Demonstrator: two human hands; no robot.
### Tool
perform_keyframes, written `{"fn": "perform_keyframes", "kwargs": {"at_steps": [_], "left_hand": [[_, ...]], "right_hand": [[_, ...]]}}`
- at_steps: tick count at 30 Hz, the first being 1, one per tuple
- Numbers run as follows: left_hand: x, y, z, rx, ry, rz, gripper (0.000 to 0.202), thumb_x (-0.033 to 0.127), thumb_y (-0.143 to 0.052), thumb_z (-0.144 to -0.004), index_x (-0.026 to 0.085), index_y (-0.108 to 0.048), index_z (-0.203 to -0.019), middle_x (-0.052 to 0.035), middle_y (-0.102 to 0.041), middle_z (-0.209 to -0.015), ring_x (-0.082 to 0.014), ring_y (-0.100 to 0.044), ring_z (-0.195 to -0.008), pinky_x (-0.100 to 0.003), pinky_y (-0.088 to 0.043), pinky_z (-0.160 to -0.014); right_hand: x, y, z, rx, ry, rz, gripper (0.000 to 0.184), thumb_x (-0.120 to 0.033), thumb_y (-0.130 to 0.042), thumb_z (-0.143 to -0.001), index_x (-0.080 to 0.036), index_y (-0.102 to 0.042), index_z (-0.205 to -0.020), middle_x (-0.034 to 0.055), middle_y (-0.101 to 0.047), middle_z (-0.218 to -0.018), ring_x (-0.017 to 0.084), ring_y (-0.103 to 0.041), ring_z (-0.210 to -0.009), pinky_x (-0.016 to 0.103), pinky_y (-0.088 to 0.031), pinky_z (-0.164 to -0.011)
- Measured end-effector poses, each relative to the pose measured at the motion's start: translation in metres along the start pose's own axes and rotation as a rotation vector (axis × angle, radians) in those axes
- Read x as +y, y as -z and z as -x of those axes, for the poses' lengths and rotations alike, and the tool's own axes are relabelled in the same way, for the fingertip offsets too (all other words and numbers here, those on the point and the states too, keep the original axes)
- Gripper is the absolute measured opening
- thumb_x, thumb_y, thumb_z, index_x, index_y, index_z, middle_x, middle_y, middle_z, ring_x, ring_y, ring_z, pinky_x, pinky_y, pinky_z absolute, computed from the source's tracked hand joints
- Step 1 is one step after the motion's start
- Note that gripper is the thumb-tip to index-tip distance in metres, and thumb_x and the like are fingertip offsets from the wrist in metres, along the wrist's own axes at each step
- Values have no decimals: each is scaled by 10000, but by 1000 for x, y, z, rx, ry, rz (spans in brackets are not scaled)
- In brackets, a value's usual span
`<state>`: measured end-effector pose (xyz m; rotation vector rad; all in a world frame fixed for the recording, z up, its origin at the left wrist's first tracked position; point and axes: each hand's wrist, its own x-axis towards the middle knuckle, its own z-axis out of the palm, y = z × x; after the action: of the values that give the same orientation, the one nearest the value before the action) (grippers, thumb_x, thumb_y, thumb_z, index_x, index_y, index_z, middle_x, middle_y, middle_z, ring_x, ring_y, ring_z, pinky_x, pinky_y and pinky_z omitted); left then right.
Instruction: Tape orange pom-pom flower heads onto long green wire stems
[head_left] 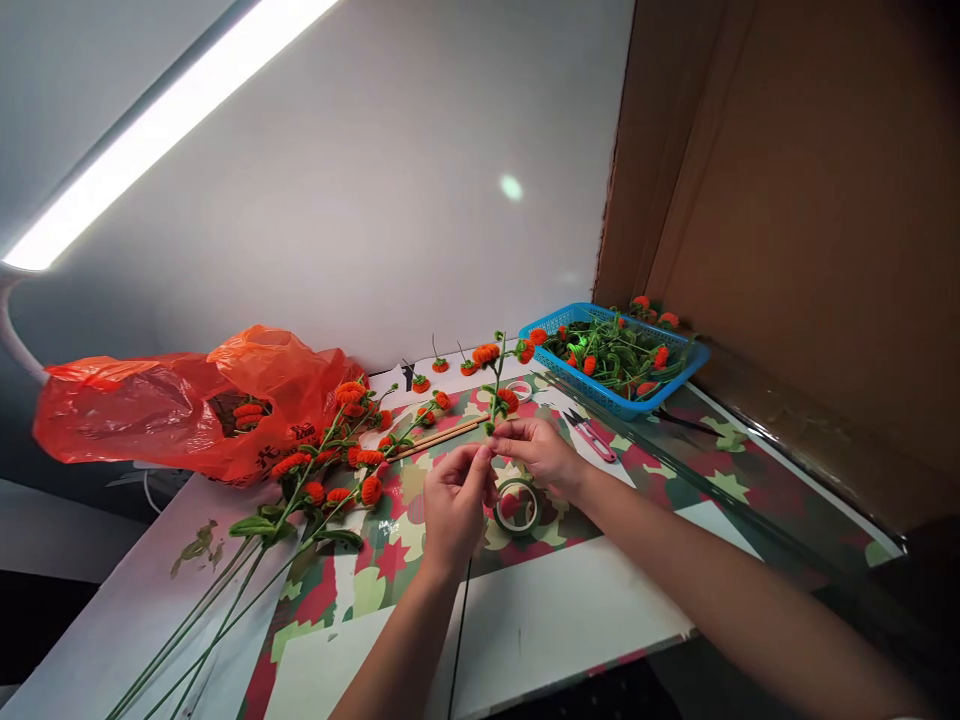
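My left hand (451, 500) and right hand (538, 450) pinch a thin green wire stem with orange fuzzy blossoms (496, 385), held upright above a roll of green tape (517, 506) on the patterned worktop (675, 480). Finished stems (315, 480) lie left.

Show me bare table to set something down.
Free: the white strip at the near edge of the table, below the tape roll; the mat right of the snips, before the blue basket. Crowded: the left hand and right hand pinching a stem, and leftward, flower sprays spreading from the orange bag.
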<state>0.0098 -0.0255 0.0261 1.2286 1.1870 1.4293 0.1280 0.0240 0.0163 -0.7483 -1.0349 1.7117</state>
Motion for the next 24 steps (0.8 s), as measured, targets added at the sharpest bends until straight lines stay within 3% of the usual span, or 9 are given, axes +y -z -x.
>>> {"fn": "perform_keyframes", "kwargs": {"at_steps": [7,12,15,20,24], "left_hand": [[3,6,-4,-196,416,574,203,278,-651,-707,127,-528,-652,82,-371,-485,10,-285,-324,-107,-227,-321],[-1,4,-1,-234,531,814,169,232,-553,-803,125,-515,-679,90,-300,-505,26,-220,-304,-85,-190,-306],[-6,0,0,-201,493,660,218,320,-603,-774,132,-535,-688,85,-363,-498,9,-265,-309,-110,-209,-304],[-8,-6,9,8,162,104,266,391,-676,-700,134,-611,-717,47,-516,-515,-38,-413,-377,-165,-331,-382],[-5,-8,14,47,89,15,259,398,-637,-733,139,-642,-738,58,-479,-444,-46,-398,-352,-169,-301,-357]], "right_hand": [[4,2,1,-167,5,-68,185,-295,-775,-588,-166,-682,-683,-20,-618,-637,107,-555,-665,260,-405,-708],[-2,-3,8,-213,0,-46,197,-335,-746,-632,-155,-671,-661,-14,-611,-639,106,-544,-676,267,-394,-730],[1,0,6,-178,-4,-59,173,-320,-740,-640,-158,-679,-652,-18,-611,-622,98,-539,-643,257,-393,-699],[5,6,-3,5,-7,-86,191,-288,-795,-548,-160,-684,-637,-15,-633,-643,103,-546,-648,247,-398,-673],[1,2,-1,23,-24,-108,216,-281,-805,-529,-150,-671,-637,-27,-608,-612,88,-523,-609,234,-398,-635]]}}
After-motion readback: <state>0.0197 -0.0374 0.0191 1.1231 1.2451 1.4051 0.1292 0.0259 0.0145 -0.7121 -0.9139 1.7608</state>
